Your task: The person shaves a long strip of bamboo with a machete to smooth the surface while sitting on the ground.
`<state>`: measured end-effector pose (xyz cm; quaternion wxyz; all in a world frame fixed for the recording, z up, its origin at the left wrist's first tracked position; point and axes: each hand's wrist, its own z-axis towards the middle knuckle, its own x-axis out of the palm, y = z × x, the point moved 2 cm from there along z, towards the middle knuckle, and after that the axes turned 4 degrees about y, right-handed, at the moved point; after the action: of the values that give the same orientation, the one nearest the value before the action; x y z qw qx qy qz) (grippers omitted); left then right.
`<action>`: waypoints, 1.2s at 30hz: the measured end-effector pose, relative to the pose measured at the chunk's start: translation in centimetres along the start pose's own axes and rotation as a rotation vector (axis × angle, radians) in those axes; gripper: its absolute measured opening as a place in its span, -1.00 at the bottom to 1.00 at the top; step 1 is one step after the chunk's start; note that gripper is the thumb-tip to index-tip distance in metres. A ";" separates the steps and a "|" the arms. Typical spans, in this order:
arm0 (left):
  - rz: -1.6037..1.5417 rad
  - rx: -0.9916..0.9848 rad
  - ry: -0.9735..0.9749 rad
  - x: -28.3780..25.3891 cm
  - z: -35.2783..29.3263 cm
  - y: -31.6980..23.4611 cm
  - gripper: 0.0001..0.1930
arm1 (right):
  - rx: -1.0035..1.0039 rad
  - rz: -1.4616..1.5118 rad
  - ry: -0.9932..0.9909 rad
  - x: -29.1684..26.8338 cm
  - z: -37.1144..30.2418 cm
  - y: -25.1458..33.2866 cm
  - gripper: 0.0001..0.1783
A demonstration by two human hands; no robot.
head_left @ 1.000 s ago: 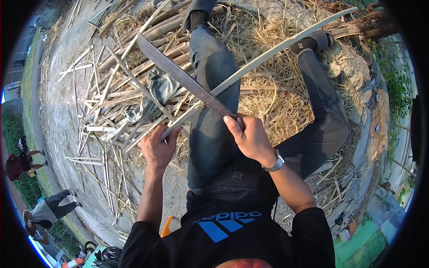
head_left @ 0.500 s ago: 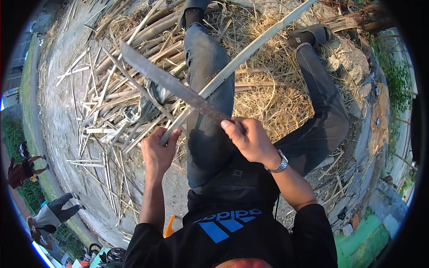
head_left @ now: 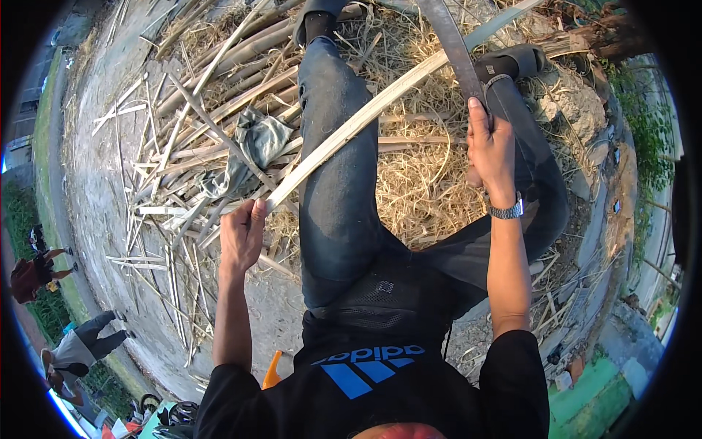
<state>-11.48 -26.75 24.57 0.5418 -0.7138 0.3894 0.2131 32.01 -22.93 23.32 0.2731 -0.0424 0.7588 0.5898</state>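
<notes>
Left hand (head_left: 241, 234), left of left leg (head_left: 338, 208), clamped on end of pale strip (head_left: 358, 126). Strip passes over left leg. Right of left leg, right hand (head_left: 491, 150) closed around long knife (head_left: 444, 26), crossing strip. Better: strip steady, knife angle low, edge off leg.

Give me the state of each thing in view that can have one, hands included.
Left hand: closed on the near end of the bamboo strip.
Right hand: closed on the machete.
Bamboo strip: slanting across the left leg.
Machete: unsheathed, blade crossing over the bamboo strip; contact unclear.
Grey-green cloth: crumpled.
Wristwatch: fastened.
Straw-like shavings: loose, heaped.
</notes>
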 end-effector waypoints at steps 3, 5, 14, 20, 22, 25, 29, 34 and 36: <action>-0.024 -0.019 0.027 0.2 0.1 -0.8 -0.43 | 0.088 0.287 0.170 4.3 -3.6 -0.2 -0.36; -0.032 -0.025 0.048 0.2 0.2 -1.0 -0.41 | -0.112 0.065 0.278 7.3 -7.6 0.3 -0.42; -0.122 -0.022 0.117 0.0 0.2 -0.3 -0.41 | -0.018 0.068 -0.023 3.9 -1.2 0.7 -0.31; -0.172 -0.031 0.153 0.1 0.4 0.0 -0.39 | -0.205 -0.081 0.222 8.7 -8.8 2.2 -0.38; -0.200 -0.063 0.159 0.0 -0.6 0.3 -0.37 | -0.249 -0.150 0.159 7.2 -7.6 2.5 -0.38; -0.210 -0.073 0.165 0.0 -0.3 0.1 -0.37 | -0.154 -0.025 -0.075 3.8 -1.8 2.0 -0.31; -0.222 -0.086 0.169 1.0 0.4 -0.8 -0.37 | -0.162 0.023 0.097 8.2 -5.6 0.8 -0.34; -0.260 -0.073 0.149 0.7 -0.8 -0.3 -0.35 | -0.225 -0.153 0.275 8.7 -9.2 3.0 -0.46; -0.245 -0.067 0.114 0.6 -1.0 0.5 -0.35 | -0.172 -0.016 0.108 6.2 -4.8 3.0 -0.35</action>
<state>-11.59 -27.96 24.16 0.5167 -0.7845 0.3223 0.1172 23.83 -24.86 23.80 0.2319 -0.1032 0.7188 0.6473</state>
